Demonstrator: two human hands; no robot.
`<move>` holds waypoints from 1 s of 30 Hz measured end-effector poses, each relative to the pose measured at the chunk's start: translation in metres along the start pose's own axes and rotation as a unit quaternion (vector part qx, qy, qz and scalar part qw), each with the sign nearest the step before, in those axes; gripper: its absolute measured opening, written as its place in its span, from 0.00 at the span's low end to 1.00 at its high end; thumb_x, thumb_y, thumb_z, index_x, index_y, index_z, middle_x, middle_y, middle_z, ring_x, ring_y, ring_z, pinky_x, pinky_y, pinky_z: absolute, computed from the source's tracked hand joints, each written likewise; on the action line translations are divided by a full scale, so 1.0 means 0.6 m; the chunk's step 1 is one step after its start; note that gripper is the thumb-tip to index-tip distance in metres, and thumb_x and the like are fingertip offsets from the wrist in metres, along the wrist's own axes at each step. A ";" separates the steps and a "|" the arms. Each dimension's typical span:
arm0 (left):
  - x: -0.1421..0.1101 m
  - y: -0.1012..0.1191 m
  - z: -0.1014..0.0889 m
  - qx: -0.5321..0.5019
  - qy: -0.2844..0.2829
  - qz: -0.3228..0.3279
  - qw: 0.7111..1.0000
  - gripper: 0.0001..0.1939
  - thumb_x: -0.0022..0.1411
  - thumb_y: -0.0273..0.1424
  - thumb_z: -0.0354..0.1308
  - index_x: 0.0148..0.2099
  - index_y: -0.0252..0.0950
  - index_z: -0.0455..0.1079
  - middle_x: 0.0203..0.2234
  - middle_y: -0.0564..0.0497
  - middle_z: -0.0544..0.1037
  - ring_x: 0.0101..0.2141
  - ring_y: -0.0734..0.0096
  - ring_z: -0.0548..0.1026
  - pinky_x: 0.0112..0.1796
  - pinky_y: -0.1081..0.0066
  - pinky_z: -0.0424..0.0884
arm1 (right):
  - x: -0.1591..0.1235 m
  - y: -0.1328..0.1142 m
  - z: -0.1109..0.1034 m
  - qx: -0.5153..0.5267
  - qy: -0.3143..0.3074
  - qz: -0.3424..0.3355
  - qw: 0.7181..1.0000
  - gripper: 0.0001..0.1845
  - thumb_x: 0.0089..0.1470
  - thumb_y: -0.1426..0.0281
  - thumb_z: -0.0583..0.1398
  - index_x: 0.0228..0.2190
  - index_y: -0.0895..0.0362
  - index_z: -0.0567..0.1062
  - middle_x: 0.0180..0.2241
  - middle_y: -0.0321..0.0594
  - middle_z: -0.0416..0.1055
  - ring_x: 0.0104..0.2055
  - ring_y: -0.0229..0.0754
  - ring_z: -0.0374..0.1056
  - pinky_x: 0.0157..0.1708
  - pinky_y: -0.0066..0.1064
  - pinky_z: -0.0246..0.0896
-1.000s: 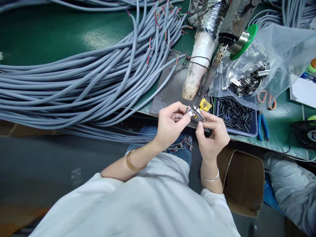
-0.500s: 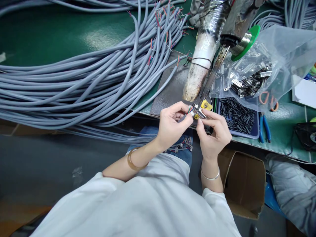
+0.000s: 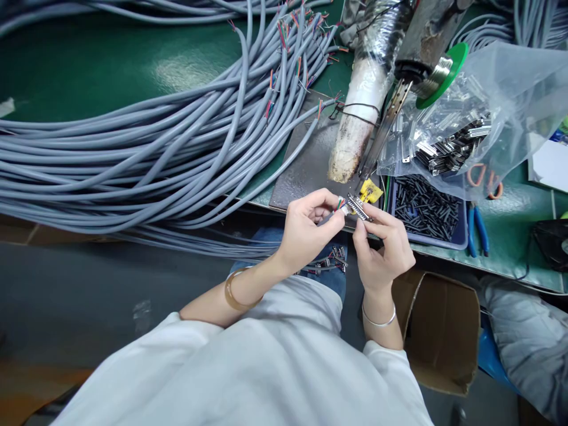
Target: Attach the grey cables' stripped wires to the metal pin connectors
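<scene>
My left hand [image 3: 310, 228] is closed on the end of a grey cable, whose thin coloured wires [image 3: 341, 203] stick out past the fingertips. My right hand [image 3: 385, 242] pinches a metal multi-pin connector [image 3: 357, 207] between thumb and fingers. The wires meet the connector's left side; whether each one is joined to a pin is too small to tell. Just above the connector is the tip of a soldering iron [image 3: 371, 155], pointing down from its mount. A yellow piece [image 3: 370, 191] lies behind the connector.
A bundle of grey cables [image 3: 177, 154] covers the bench's left. A solder spool [image 3: 441, 77] hangs by the iron. To the right are a bin of black sleeves [image 3: 426, 210], a plastic bag of connectors [image 3: 461, 142], and blue-handled pliers [image 3: 477, 231]. A cardboard box [image 3: 439, 331] stands below.
The connector and my fingers have moved slightly down, away from the iron's tip. The connector has turned a little, showing its pin row more fully. Both hands keep their grip.
</scene>
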State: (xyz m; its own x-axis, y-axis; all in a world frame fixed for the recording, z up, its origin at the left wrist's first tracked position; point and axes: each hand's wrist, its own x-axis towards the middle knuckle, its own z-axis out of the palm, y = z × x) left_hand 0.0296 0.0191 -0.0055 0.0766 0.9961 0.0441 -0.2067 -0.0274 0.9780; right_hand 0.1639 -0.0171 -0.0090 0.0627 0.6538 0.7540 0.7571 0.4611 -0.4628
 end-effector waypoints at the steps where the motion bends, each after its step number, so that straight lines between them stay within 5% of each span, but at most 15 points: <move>1: -0.003 0.000 -0.001 -0.009 -0.005 -0.001 1.000 0.04 0.57 0.26 0.64 0.34 0.33 0.71 0.26 0.55 0.74 0.21 0.84 0.66 0.23 0.81 0.64 | 0.000 -0.001 0.000 0.007 0.010 0.012 1.000 0.12 0.53 0.80 0.66 0.35 0.52 0.75 0.41 0.38 0.82 0.42 0.41 0.80 0.40 0.33 0.78; 10: -0.022 0.001 -0.017 -0.064 -0.063 0.007 0.996 0.06 0.60 0.30 0.66 0.37 0.33 0.74 0.31 0.51 0.78 0.26 0.80 0.72 0.26 0.80 0.70 | 0.000 -0.014 -0.004 0.203 0.002 0.264 0.943 0.07 0.57 0.72 0.66 0.30 0.55 0.72 0.40 0.40 0.81 0.37 0.39 0.81 0.34 0.30 0.79; 19: -0.005 0.011 -0.012 -0.068 -0.030 -0.036 0.997 0.09 0.54 0.26 0.66 0.29 0.33 0.68 0.25 0.54 0.74 0.18 0.85 0.65 0.18 0.81 0.61 | 0.004 -0.014 -0.001 0.137 -0.016 0.176 0.975 0.06 0.55 0.75 0.66 0.30 0.54 0.74 0.40 0.39 0.81 0.43 0.41 0.78 0.43 0.36 0.77; 30: 0.012 0.007 -0.002 -0.074 -0.001 -0.035 0.997 0.11 0.51 0.25 0.66 0.28 0.34 0.65 0.24 0.56 0.73 0.18 0.86 0.63 0.17 0.81 0.58 | 0.015 -0.006 0.007 0.091 -0.020 0.124 0.988 0.07 0.55 0.75 0.66 0.29 0.53 0.74 0.40 0.38 0.80 0.42 0.42 0.77 0.40 0.37 0.75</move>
State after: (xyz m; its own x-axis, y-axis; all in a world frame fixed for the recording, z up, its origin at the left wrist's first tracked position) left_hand 0.0279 0.0260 -0.0013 0.0976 0.9950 -0.0231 -0.3421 0.0553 0.9380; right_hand 0.1591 -0.0101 -0.0024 0.2030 0.7811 0.5905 0.5920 0.3825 -0.7094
